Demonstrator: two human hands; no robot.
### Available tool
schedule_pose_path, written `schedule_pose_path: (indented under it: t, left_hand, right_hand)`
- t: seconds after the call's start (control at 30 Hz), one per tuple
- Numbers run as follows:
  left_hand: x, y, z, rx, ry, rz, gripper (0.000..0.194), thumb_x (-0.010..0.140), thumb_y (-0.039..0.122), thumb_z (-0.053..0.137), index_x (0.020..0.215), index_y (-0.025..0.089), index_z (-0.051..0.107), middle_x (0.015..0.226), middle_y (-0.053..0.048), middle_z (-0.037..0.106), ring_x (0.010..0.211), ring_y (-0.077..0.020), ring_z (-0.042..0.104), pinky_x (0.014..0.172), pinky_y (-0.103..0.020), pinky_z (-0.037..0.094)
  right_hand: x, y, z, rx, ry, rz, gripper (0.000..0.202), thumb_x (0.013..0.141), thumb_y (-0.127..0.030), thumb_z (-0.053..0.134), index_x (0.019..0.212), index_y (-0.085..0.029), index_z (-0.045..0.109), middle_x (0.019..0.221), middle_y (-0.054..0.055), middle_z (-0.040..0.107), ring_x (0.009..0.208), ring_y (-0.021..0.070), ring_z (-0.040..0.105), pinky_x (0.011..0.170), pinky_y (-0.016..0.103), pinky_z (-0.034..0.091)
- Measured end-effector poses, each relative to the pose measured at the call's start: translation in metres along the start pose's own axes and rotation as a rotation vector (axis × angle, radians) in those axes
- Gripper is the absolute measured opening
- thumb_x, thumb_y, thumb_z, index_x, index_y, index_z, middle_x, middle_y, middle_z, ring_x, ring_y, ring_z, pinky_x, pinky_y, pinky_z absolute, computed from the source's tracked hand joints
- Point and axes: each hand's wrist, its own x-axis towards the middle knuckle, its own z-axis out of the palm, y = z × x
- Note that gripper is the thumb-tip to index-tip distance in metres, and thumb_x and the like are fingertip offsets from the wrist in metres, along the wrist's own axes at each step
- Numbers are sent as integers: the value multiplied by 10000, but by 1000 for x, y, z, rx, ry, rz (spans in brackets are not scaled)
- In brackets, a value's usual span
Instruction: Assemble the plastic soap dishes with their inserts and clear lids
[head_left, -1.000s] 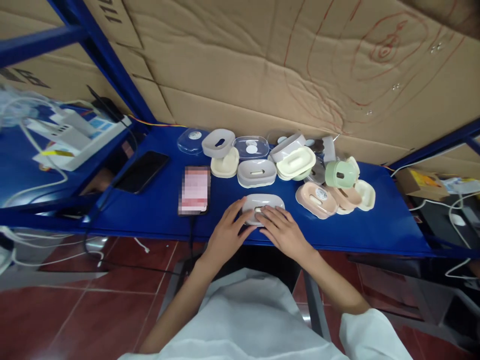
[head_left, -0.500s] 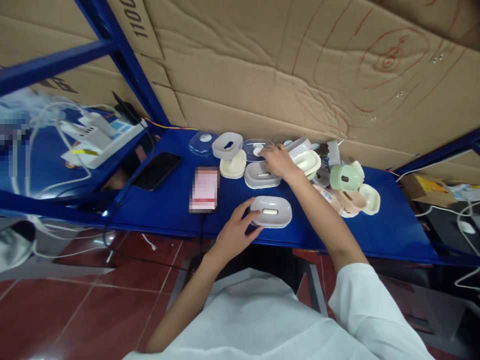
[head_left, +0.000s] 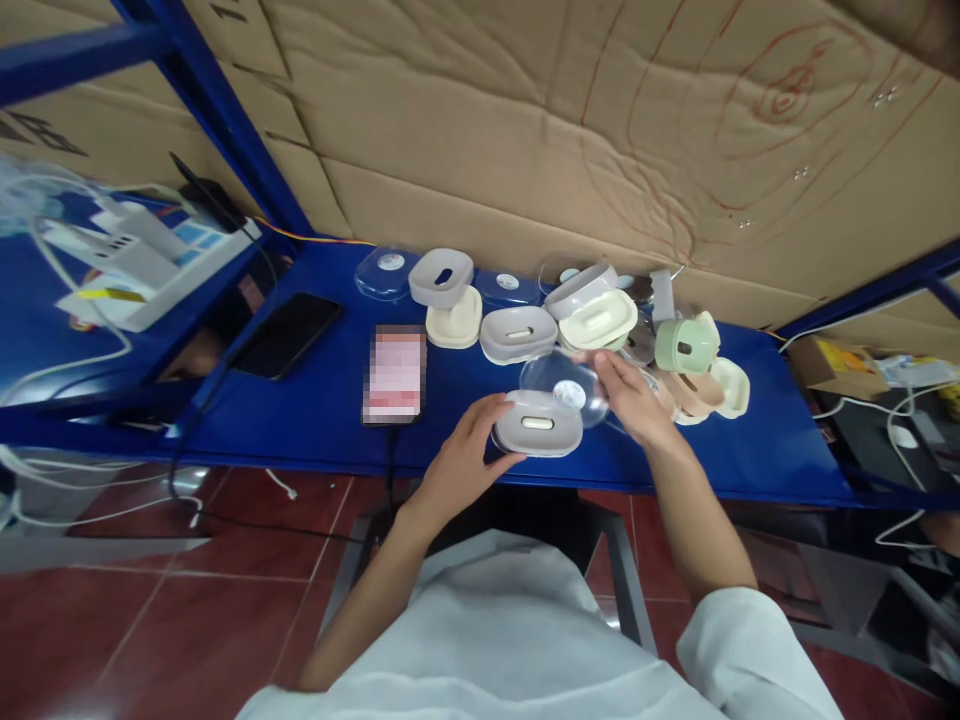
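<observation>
My left hand (head_left: 465, 455) grips the left end of a grey oval tray (head_left: 538, 437) near the table's front edge, thumb in front and fingers behind. My right hand (head_left: 628, 395) pinches the right side of a clear lid (head_left: 536, 375) that bears a round white sticker. The lid is tilted just behind the tray and partly overlaps it in view; whether they touch I cannot tell. Behind them sits another grey tray (head_left: 517, 335), beside a cream piece (head_left: 600, 322). A grey ring (head_left: 441, 278) leans on a cream part (head_left: 455, 322).
A phone with a blurred screen (head_left: 395, 375) and a black phone (head_left: 289, 335) lie at the left of the blue table (head_left: 322, 425). Green (head_left: 685, 346) and peach parts (head_left: 696, 393) are piled at the right. Cardboard (head_left: 450, 130) stands behind. A power strip (head_left: 165, 280) is at far left.
My right hand has come from the back of the table toward me and to the right, now with a clear lid in it. My left hand has closed more around the tray's end.
</observation>
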Motion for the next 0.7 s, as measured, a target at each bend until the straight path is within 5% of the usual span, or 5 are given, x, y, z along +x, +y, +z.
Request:
schedule_pose_path:
  t: [0.13, 0.37, 0.57, 0.7]
  left_hand:
    - [0, -1, -1, -6, -53, 14, 844, 945, 309, 792, 1650, 361, 331, 1622, -116, 486, 1496, -284, 522, 1219, -463, 493]
    - [-3, -4, 1, 18, -75, 30, 694, 973, 351, 750, 1599, 402, 454, 1696, -98, 394, 1493, -299, 533, 1201, -491, 521]
    - [-2, -2, 0, 36, -79, 16, 645, 974, 348, 747, 1566, 360, 491, 1692, -105, 415, 1517, -306, 504, 1209, -506, 509]
    - [-2, -1, -1, 36, -84, 15, 529, 971, 350, 753, 1469, 332, 577, 1657, -95, 472, 1528, -292, 489, 1221, -498, 490]
  right_hand:
    - [-12, 15, 27, 54, 27, 85, 527, 1098, -598, 423, 1208, -189, 737, 940, 73, 748, 819, 209, 706, 772, 392, 619]
    - [-39, -14, 39, -85, 89, -116, 415, 1135, -437, 394, 1347, -242, 692, 1364, 120, 721, 1315, 275, 658, 1131, 516, 528]
    - [-71, -14, 31, -452, -224, -419, 641, 1037, -504, 637, 1615, -280, 474, 1676, 128, 465, 1614, 351, 329, 1286, 657, 325]
    - [-66, 1, 29, -447, -294, -521, 599, 1046, -377, 652, 1614, -300, 478, 1676, 103, 468, 1634, 317, 290, 1298, 658, 321]
